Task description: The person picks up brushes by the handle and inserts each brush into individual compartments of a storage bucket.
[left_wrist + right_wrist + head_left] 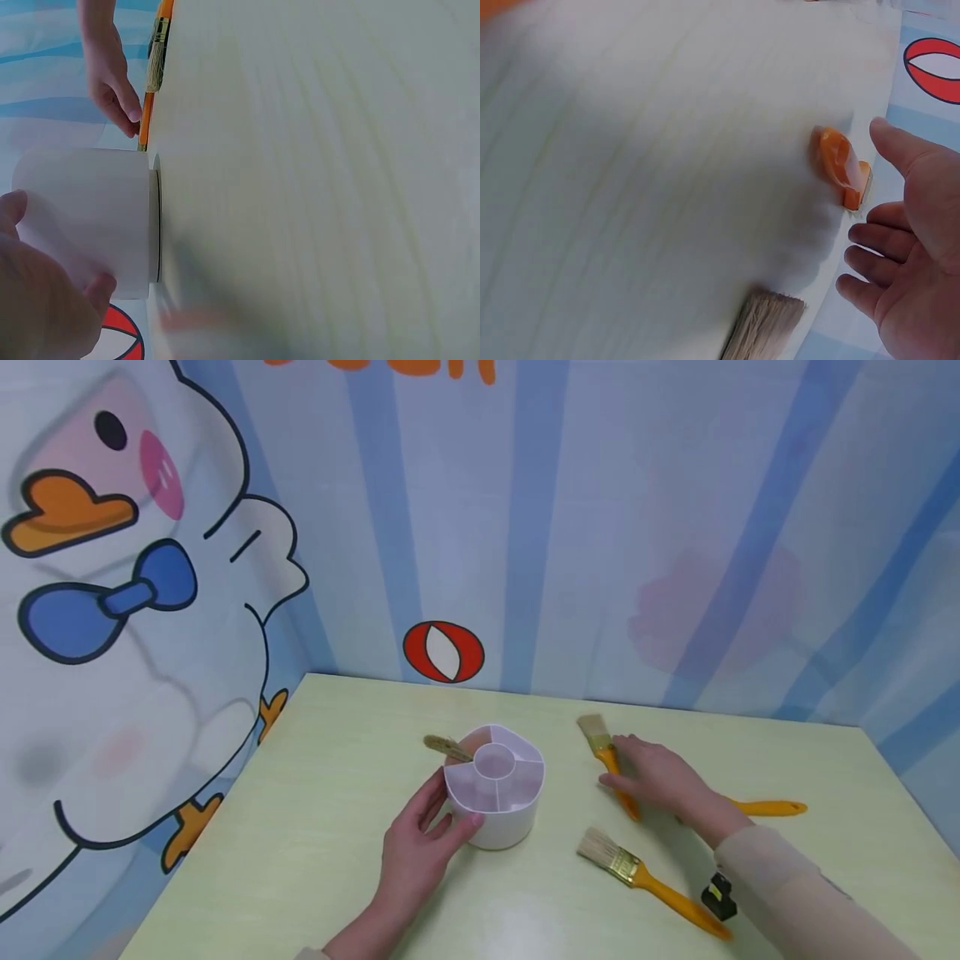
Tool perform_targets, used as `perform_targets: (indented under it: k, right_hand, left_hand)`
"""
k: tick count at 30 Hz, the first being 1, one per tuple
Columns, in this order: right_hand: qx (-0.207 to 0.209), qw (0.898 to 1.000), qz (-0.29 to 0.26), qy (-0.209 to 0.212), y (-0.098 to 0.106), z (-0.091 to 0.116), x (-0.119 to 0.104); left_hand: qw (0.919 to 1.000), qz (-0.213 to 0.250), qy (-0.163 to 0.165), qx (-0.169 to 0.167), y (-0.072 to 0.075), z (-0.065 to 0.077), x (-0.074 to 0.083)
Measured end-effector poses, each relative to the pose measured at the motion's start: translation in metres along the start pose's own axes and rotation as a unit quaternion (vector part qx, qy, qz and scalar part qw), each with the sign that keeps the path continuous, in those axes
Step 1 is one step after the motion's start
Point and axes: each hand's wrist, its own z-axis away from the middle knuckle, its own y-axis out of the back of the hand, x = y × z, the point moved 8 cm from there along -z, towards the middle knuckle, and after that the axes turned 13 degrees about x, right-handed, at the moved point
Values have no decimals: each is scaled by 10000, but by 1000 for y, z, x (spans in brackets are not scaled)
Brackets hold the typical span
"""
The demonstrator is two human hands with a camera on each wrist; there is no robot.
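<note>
close to right hand point(658, 776): paintbrush point(601, 742)

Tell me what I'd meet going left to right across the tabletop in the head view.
Left hand → white divided holder → rearmost paintbrush → right hand → orange handle of another paintbrush.

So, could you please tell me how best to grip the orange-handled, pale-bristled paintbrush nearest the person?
I'd likely pinch the paintbrush by its slim handle, midway, from above and the right: it lies flat, handle angled to the near right, bristles facing the white round organizer.
</note>
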Motion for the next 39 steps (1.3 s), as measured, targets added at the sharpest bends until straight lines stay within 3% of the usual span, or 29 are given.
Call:
perform_targets:
  k: [11, 23, 33, 39]
  right_hand:
    - [-54, 9990, -135, 430, -10, 0, 0]
    - [162, 9985, -52, 517, -14, -7, -4]
    - [492, 9910, -132, 1240, -12, -9, -21]
    - [620, 9856, 293, 1548, -12, -10, -28]
  left_hand:
    - [10000, -23, 36, -41, 0, 0, 0]
    - [9999, -44, 51, -113, 0, -1, -2]
    - [9998, -13, 18, -196, 0, -3, 0]
    - [9997, -34, 28, -238, 0, -3, 1]
